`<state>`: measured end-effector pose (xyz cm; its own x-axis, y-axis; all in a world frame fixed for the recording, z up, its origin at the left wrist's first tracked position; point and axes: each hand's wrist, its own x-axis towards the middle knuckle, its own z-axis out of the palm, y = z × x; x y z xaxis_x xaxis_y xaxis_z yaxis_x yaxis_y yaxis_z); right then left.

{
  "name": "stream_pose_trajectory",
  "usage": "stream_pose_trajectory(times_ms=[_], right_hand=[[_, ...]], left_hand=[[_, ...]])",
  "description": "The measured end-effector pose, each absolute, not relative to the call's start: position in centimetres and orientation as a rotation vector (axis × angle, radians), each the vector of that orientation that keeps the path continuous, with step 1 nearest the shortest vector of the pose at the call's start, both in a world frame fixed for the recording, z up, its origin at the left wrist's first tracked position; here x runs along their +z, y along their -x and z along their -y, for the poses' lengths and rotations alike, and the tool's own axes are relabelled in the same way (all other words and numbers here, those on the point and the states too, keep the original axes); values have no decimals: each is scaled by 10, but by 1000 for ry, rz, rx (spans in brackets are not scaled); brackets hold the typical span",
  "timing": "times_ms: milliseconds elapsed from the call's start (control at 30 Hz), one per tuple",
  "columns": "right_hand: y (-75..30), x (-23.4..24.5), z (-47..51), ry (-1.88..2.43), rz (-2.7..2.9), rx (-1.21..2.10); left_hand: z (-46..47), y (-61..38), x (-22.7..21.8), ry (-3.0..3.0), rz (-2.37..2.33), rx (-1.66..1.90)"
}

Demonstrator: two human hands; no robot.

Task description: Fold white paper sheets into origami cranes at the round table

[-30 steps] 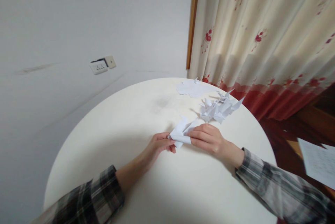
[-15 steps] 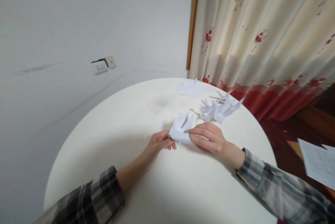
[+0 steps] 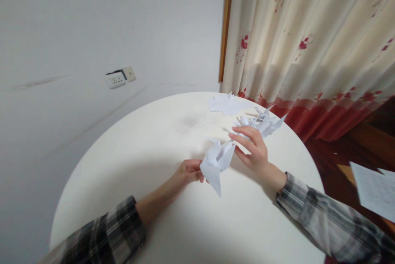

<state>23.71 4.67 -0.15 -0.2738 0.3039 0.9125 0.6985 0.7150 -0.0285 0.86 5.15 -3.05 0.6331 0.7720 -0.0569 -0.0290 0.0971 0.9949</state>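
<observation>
"Where was the paper bird (image 3: 212,163)?"
"Over the table (image 3: 173,231), left hand (image 3: 189,169) pinched shut at its nine o'clock edge!"
"Right hand (image 3: 253,148)?"
"Half open, fingers spread by its two o'clock side; touching, I couldn't tell!"

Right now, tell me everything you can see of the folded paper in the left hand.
The folded paper is plain white and creased into several pointed flaps: a long one pointing toward the near side of the table, one angling up toward the right hand, and a smaller one at the far end. A shaded gap shows between flaps. The left hand grips its left edge. Whether the right hand touches the nearest tip is unclear.
</observation>
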Motion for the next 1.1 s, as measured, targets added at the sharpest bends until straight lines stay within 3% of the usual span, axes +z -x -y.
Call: stream_pose_trajectory(times_ms=[500,667,1100], right_hand=[[-238,-8,-45,688,2058,-354],[-233,-10,-46,742,2052,-233],[-220,-10,-41,856,1892,846]], left_hand=[[-57,-12,-33,-1503,-819,702],[-54,-11,-24,-1749,-926,918],[-52,2,-23,-2348,-841,1199]])
